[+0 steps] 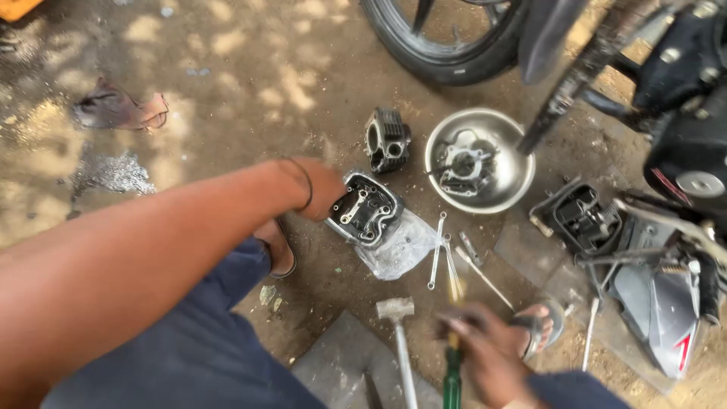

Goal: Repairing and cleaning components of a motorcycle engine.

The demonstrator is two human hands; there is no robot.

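My left hand (324, 188) reaches across and grips the near edge of a dark metal engine cover (366, 210), which rests on a crumpled clear plastic sheet (401, 246) on the dirt. My right hand (485, 350), blurred, is closed around a screwdriver with a green handle (452, 382) and yellow collar, its tip pointing toward several wrenches and rods (447, 257) lying beside the plastic. A steel hammer (399, 333) lies just left of that hand.
A finned engine cylinder (387, 139) stands beyond the cover. A steel bowl (496, 178) holds another engine part. A motorcycle wheel (443, 45) and frame (666, 91) fill the upper right; a dismantled cover (579, 216) and grey fairing (666, 310) lie right. A rag (117, 110) lies far left.
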